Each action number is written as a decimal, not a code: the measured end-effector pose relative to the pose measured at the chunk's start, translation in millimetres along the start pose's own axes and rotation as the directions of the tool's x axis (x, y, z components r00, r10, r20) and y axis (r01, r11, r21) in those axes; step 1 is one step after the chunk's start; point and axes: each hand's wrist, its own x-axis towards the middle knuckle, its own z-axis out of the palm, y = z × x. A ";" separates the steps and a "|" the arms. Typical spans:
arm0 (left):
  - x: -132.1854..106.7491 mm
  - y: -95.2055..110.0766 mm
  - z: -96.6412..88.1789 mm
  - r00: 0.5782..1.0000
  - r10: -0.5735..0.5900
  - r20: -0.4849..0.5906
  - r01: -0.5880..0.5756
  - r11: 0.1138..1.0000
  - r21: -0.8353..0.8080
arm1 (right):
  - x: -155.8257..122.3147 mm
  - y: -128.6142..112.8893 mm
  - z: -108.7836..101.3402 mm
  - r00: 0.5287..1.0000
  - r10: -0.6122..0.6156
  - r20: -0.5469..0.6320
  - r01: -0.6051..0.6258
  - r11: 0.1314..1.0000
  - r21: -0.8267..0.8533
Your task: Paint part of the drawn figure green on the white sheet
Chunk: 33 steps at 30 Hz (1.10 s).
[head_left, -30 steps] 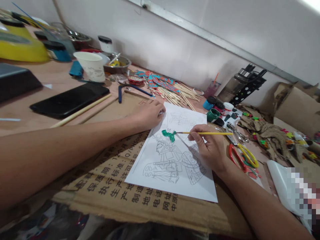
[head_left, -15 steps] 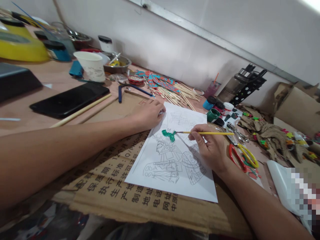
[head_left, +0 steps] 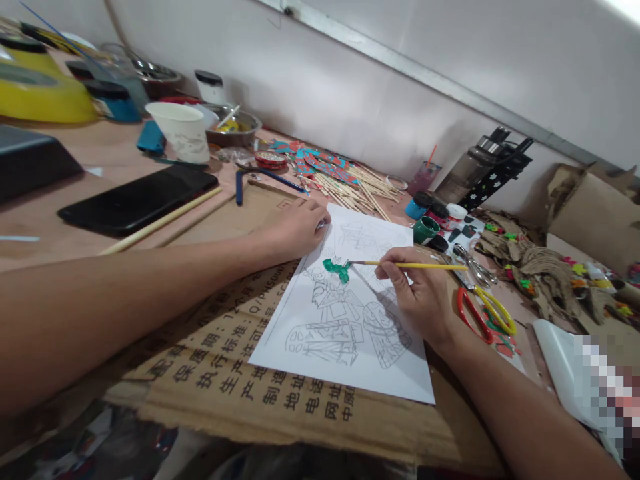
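1. Right hand is clamped on a thin yellow brush, its tip on the green patch.
2. Left hand grips nothing and presses down the far left corner of the sheet.
3. Sheet lies on cardboard by the worktop's near edge, with the green paint pot just past it.
4. Step looks like colouring in the drawing; the tight outlines call for a steady tip.

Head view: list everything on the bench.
sheet: 1, white with line drawing, on cardboard, centre
cardboard: 1, brown, under sheet
paintbrush: 1, yellow handle, tip at green patch
phone: 1, black, left of sheet
cup: 1, white, rear left
sticks: pile, wooden, behind sheet
paint pots: several, mixed lids, right of sheet's top
scissors: 1, red and yellow, right of sheet
left hand: 1, on sheet's top edge
right hand: 1, holds paintbrush
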 end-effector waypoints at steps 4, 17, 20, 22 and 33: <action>-0.6 1.3 -1.1 1.000 -0.004 0.008 0.004 1.000 0.010 | 1.2 -2.9 -1.0 1.000 -0.025 -0.017 0.025 1.000 -0.006; 2.5 -4.7 6.6 1.000 0.013 -0.006 -0.013 0.999 0.038 | -1.3 -1.1 12.0 1.000 -0.005 -0.017 0.005 0.999 0.041; 2.3 -4.3 6.7 1.000 0.006 -0.006 -0.006 0.998 0.057 | -2.6 0.8 15.5 1.000 0.005 -0.012 -0.004 0.998 0.061; 2.2 -4.4 6.9 1.000 0.011 -0.007 -0.011 0.999 0.049 | -2.7 1.7 17.2 1.000 0.009 -0.004 -0.009 0.997 0.071; 2.6 -9.1 11.3 1.000 0.006 -0.029 -0.005 0.999 0.037 | -0.4 2.7 19.8 0.999 0.044 0.028 -0.047 0.994 0.100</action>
